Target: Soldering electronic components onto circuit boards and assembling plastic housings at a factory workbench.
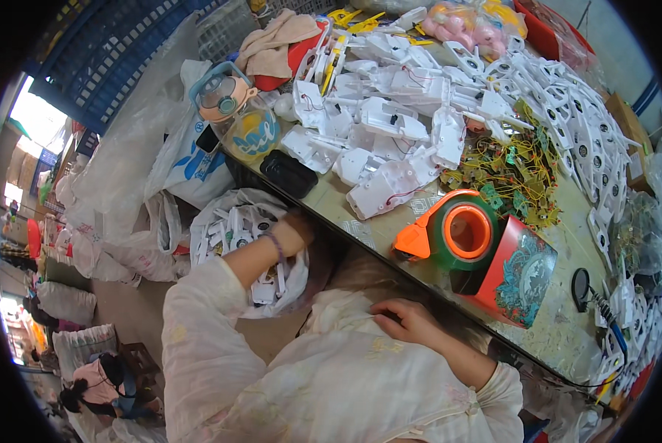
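Note:
My left hand (292, 233) reaches down at the table's front edge, beside a plastic bag (299, 284) full of white plastic parts (231, 229). Its fingers are hidden, so what it touches or holds does not show. A purple band circles that wrist. On my lap, against the pale cloth of my clothing, rests my right hand (410, 322), its fingers loosely bent and apart with nothing visible in them. Closest to it on the table are an orange tape dispenser (413, 235) with a green roll of tape (445, 255) and a red box (519, 277).
White plastic housings (393, 118) lie heaped across the table (560, 332), with green circuit boards and yellow wires (519, 162) beside them. A black tray (289, 173) and a clear drinking bottle (249, 133) stand near the left edge. A soldering iron (613, 325) lies at right. Another person (109, 387) sits far left.

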{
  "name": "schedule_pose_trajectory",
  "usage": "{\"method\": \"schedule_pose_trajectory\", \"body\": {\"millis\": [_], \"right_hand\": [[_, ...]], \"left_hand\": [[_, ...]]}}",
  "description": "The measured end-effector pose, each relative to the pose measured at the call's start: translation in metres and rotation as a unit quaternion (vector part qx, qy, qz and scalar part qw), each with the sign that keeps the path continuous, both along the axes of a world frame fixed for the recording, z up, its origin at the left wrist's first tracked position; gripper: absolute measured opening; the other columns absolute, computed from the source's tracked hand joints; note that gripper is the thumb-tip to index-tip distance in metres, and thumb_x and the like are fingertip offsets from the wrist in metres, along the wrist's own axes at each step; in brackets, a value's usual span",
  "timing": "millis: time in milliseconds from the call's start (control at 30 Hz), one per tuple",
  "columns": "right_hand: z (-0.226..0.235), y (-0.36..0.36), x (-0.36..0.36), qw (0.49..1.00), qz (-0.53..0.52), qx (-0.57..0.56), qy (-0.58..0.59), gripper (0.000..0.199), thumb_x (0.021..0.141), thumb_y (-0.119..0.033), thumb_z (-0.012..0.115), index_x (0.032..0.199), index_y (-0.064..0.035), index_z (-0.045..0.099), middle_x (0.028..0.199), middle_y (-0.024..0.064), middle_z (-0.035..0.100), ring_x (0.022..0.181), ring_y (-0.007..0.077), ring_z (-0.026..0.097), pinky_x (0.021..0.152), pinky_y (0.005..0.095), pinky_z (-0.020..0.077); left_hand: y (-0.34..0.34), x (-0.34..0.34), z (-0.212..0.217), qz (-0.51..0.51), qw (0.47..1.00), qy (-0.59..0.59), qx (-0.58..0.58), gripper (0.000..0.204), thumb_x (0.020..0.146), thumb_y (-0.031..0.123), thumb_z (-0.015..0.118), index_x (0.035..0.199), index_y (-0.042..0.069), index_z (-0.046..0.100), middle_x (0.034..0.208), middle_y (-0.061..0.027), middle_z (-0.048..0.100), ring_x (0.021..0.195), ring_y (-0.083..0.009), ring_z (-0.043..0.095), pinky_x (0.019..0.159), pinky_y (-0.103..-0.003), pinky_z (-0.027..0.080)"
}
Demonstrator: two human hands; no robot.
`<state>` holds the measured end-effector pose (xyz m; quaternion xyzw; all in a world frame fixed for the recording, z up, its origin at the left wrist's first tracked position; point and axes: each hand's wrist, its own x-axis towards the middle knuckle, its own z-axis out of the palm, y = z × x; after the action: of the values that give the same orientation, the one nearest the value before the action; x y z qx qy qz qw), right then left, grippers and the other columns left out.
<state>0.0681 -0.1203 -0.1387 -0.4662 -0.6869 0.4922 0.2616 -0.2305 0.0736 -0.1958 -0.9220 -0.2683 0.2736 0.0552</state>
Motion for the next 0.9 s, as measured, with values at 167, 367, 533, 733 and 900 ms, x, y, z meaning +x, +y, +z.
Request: {"method": "schedule_pose_trajectory", "body": {"millis": [167,367,533,733,900], "right_hand": [[0.002,0.0,0.003,0.999,-0.008,-0.029,0.033,0.025,0.09,-0.02,0.067,0.109,-0.0041,0.067,0.105,0.0153,0.069,0.093,0.031,0.068,0.079,0.0366,0.0537],[0.001,0.0,0.007,0.999,-0.004,0.009,0.038,0.029,0.091,-0.023,0.067,0.114,-0.0049,0.066,0.103,0.0142,0.069,0.092,0.0269,0.068,0.079,0.035,0.0533],[-0.001,-0.005,0.015,0.996,-0.03,-0.045,0.066,0.032,0.093,-0.026,0.066,0.117,-0.0056,0.064,0.103,0.0126,0.07,0.093,0.0247,0.068,0.081,0.0342,0.0527],[0.003,-0.009,0.019,0.998,-0.023,-0.025,0.046,0.033,0.095,-0.026,0.06,0.121,-0.005,0.06,0.106,0.0154,0.068,0.097,0.0287,0.066,0.084,0.0368,0.0515],[0.007,-0.014,0.026,0.998,-0.055,-0.034,0.022,0.033,0.095,-0.029,0.06,0.121,-0.0075,0.06,0.105,0.0143,0.069,0.097,0.0287,0.067,0.084,0.037,0.0519]], "left_hand": [[-0.007,-0.035,0.069,0.082,0.969,-0.217,0.078,0.017,0.075,0.015,0.065,0.09,0.008,0.068,0.087,-0.0081,0.064,0.084,-0.0307,0.063,0.076,-0.041,0.05],[-0.027,0.01,0.122,0.015,0.839,-0.505,0.203,0.019,0.076,0.007,0.069,0.095,0.007,0.068,0.092,-0.0085,0.065,0.082,-0.0286,0.064,0.07,-0.04,0.051],[-0.012,0.079,0.168,-0.024,0.761,-0.616,0.202,0.021,0.078,0.006,0.07,0.099,0.005,0.067,0.095,-0.0108,0.066,0.083,-0.0315,0.064,0.072,-0.04,0.052],[0.101,0.171,0.179,-0.029,0.781,-0.598,0.178,0.021,0.084,0.007,0.062,0.105,0.007,0.067,0.106,-0.013,0.065,0.105,-0.0334,0.059,0.09,-0.043,0.047],[0.185,0.205,0.175,-0.033,0.837,-0.474,0.27,0.023,0.081,0.009,0.066,0.103,0.011,0.072,0.118,-0.0116,0.065,0.112,-0.0306,0.059,0.093,-0.043,0.047]]}}
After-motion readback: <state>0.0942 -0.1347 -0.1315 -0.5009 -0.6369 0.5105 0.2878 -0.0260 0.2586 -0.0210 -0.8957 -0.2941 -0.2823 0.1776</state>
